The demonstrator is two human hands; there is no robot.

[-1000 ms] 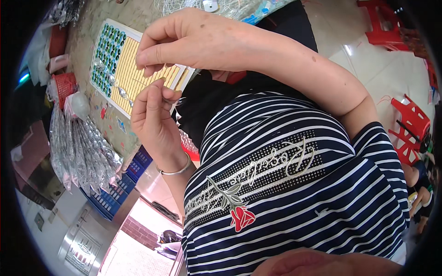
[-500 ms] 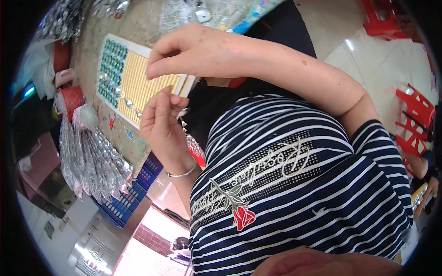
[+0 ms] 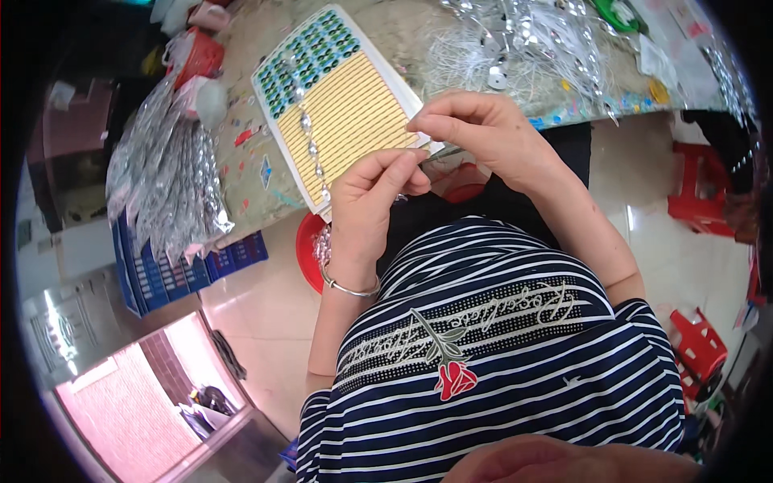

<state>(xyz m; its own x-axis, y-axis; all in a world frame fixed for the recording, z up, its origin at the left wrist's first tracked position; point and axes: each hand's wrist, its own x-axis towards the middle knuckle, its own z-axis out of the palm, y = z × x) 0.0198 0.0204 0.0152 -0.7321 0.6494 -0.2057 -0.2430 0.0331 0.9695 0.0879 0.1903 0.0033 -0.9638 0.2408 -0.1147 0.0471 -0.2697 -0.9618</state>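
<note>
My left hand (image 3: 372, 197) is closed in a pinch by the near corner of a flat sheet, with a thin, small thing at its fingertips that I cannot make out. Close above it, my right hand (image 3: 487, 133) has thumb and forefinger pressed together at the sheet's right edge; whatever they hold is too small to tell. The sheet carries rows of yellow strips (image 3: 354, 109) and, at its far end, green-blue oval gems (image 3: 310, 52). Across it lies a strand of silver beads (image 3: 306, 125), running down toward my left wrist.
Bundles of silver tinsel (image 3: 173, 173) hang over the table's left edge, near a red basket (image 3: 197, 56). White threads and silver strands (image 3: 499, 68) are heaped at the far right. A red basin (image 3: 310, 253) is under the table's edge; red stools (image 3: 696, 189) stand right.
The view has turned, so the sheet now appears upright and farther right. My right hand has shifted from over the yellow strips to the sheet's edge. Both hands stay pinched.
</note>
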